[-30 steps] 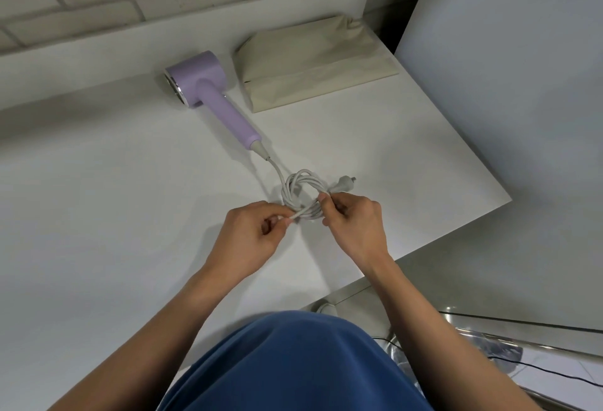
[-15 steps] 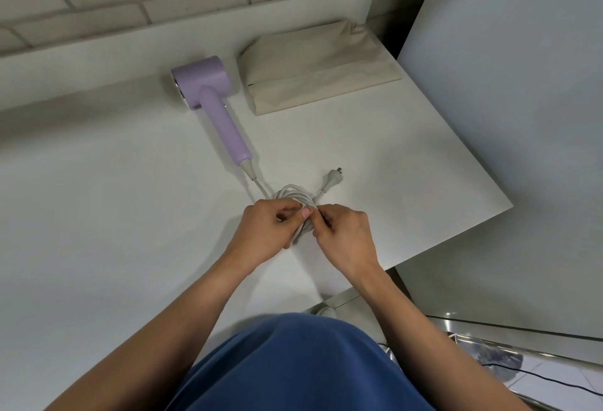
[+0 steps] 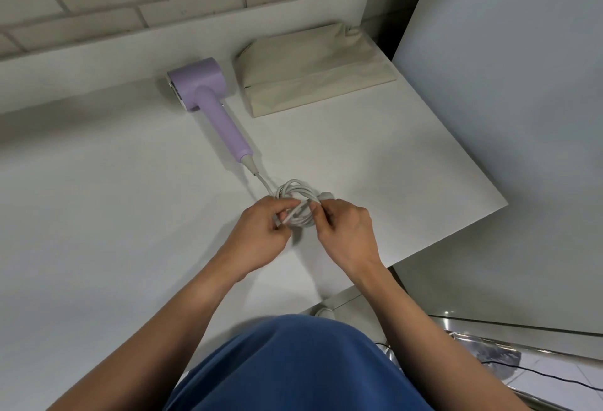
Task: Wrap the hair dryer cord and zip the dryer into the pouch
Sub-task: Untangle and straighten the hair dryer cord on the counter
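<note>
A lilac hair dryer (image 3: 208, 100) lies on the white table (image 3: 98, 215), its handle pointing toward me. Its pale grey cord (image 3: 295, 190) runs from the handle end into a small bundle of loops just in front of my hands. My left hand (image 3: 261, 234) pinches the left side of the bundle. My right hand (image 3: 346, 231) grips the right side, with the plug end (image 3: 326, 196) poking out beside its fingers. A beige fabric pouch (image 3: 313, 68) lies flat to the right of the dryer's head, near the back wall.
A brick wall and a white upstand close off the back. A large white panel (image 3: 522, 84) stands at the right, past the table's right edge. Below the near corner are a metal surface and a dark cable (image 3: 538, 378).
The plug end, which stuck out to the right of the coil, has been drawn in against my right fingers. Both hands stay on the bundle, and the loops look tighter.
</note>
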A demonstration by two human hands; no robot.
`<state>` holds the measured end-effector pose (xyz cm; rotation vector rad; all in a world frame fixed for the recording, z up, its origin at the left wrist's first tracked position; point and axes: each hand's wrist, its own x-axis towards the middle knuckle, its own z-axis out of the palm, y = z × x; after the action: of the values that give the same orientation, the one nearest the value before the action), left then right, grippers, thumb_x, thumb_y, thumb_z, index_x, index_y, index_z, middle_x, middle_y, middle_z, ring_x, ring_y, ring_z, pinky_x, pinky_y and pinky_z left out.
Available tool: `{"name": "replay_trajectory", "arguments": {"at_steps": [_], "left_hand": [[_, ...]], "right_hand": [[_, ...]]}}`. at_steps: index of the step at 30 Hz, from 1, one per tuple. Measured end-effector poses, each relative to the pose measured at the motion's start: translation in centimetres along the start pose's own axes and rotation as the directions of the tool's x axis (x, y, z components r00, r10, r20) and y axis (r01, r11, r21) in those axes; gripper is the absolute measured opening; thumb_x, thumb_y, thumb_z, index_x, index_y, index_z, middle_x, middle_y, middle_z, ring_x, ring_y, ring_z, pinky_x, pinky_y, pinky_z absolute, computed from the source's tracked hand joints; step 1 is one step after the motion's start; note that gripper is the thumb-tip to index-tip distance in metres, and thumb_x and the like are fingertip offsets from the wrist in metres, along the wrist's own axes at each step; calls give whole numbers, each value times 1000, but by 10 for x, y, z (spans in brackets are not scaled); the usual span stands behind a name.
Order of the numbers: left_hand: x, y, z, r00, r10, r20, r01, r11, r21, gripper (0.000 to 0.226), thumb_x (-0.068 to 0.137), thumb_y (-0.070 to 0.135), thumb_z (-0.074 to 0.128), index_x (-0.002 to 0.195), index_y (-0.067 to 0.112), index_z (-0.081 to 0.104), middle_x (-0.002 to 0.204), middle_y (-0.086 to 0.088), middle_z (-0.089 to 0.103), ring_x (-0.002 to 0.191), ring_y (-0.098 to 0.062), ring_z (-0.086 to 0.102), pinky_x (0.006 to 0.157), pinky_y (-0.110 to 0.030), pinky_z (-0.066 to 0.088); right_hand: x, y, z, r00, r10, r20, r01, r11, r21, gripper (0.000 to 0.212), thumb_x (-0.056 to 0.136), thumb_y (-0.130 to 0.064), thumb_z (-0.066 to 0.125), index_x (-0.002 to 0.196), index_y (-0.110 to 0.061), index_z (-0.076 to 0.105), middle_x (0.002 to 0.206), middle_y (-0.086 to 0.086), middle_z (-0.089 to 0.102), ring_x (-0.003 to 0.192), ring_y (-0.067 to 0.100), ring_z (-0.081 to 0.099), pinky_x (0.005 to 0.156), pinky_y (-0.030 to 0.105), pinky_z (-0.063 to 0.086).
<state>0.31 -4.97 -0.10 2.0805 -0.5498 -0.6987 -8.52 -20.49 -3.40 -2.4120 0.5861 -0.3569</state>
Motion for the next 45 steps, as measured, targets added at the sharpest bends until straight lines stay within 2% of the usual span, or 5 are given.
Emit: {"name": "replay_trajectory", "arguments": {"at_steps": [5,20,30,40,45], "left_hand": [[1,11,2,997,-79,8,79,989,-121,26,98,24,56,117,34,71,100,7,69,73,-11,65,52,-24,55],[-6,3,-4,978,-25,-206,-9,987,-162,15,79,45,64,78,37,77,80,7,58,79,-21,64,86,-50,57],[-9,-6,-4,954,80,-288,-106,992,-75,42,84,25,82,53,15,56,71,4,49,60,-7,49,62,-11,35],[-23,-33,-11,955,279,-96,-269,957,106,18,77,14,86,85,23,73,115,9,55,104,-9,61,89,-19,51],[-22,-33,-4,946,221,-236,-222,975,22,28,85,7,80,106,22,71,114,11,63,96,-8,67,85,-17,57]], "right_hand": [[-1,-5,1,1000,-29,6,29,999,-15,39,102,-26,59,66,-24,46,54,-15,35,47,10,39,50,14,24],[4,0,-10,999,42,-22,-41,998,39,51,102,-25,60,58,-25,34,48,-8,32,45,13,33,49,20,23],[6,0,-16,993,119,-28,-113,982,152,42,104,-33,57,67,-13,61,54,3,56,53,20,49,55,34,40],[17,1,-28,983,159,-86,-132,956,263,41,105,-34,57,81,-4,69,67,13,68,68,33,65,64,44,51],[21,-3,-32,977,166,-132,-116,939,323,32,103,-34,61,84,-11,73,72,7,70,72,28,70,69,46,56]]}}
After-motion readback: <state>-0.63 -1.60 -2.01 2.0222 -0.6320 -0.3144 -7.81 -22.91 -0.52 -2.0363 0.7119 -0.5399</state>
